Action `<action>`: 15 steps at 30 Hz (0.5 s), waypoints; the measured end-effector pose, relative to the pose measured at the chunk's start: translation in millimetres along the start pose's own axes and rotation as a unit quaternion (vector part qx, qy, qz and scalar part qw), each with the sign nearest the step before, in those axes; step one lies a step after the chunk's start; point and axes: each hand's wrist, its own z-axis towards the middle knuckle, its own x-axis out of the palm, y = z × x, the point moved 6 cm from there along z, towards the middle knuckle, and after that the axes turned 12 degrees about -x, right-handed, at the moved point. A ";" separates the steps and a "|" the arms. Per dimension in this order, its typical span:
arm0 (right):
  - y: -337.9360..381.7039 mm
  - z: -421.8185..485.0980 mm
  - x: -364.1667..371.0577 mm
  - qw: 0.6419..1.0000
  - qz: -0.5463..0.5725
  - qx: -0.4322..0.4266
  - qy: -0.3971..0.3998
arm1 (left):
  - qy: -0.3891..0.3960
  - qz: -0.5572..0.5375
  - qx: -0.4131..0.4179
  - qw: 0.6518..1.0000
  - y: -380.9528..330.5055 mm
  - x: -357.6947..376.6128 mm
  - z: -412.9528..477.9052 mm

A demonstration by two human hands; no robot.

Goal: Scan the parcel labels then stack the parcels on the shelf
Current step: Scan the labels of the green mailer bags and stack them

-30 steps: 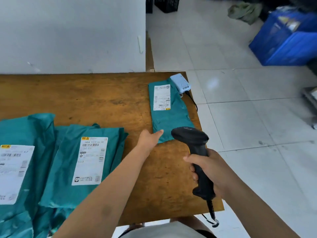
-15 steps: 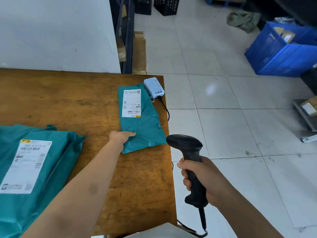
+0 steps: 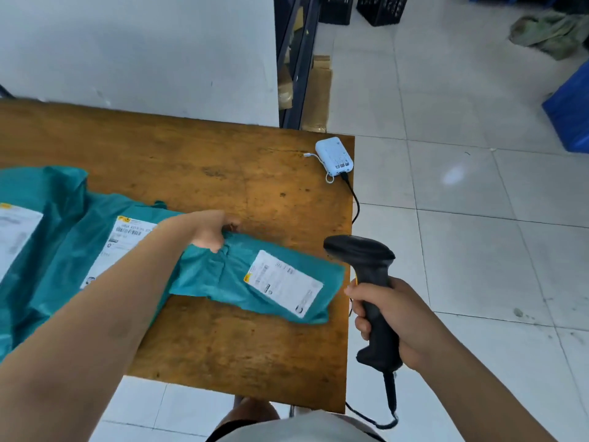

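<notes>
A small teal parcel (image 3: 229, 279) with a white label (image 3: 283, 282) lies slanted near the right edge of the wooden table (image 3: 223, 173). My left hand (image 3: 208, 231) grips its upper left corner. My right hand (image 3: 392, 317) holds a black barcode scanner (image 3: 366, 272) upright just off the table's right edge, its head beside the parcel's right end. Larger teal parcels (image 3: 57, 250) with white labels lie piled at the left, partly under my left forearm.
A white power bank (image 3: 334, 154) with a black cable sits at the table's far right corner. A white wall stands behind the table. A dark metal shelf frame (image 3: 296, 59) with cardboard stands beyond it. A blue crate (image 3: 570, 106) and black crates sit on the tiled floor.
My left hand has dragged the small parcel from beside the power bank towards me and turned it sideways. The scanner stays in my right hand.
</notes>
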 end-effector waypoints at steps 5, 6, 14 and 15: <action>-7.6 -3.8 19.4 1.000 -0.003 0.010 0.018 | -0.112 0.173 0.046 0.977 -36.4 0.1 6.8; -8.5 -4.7 24.3 1.000 -0.007 0.013 0.020 | -0.147 0.171 0.059 0.973 -41.1 6.2 9.4; -28.2 -3.6 69.9 0.995 -0.050 0.059 0.057 | -0.327 -0.162 -0.123 0.923 23.2 74.4 -30.5; -32.7 -3.2 76.3 0.995 -0.045 0.071 0.059 | -0.329 -0.205 -0.129 0.913 30.3 89.1 -39.5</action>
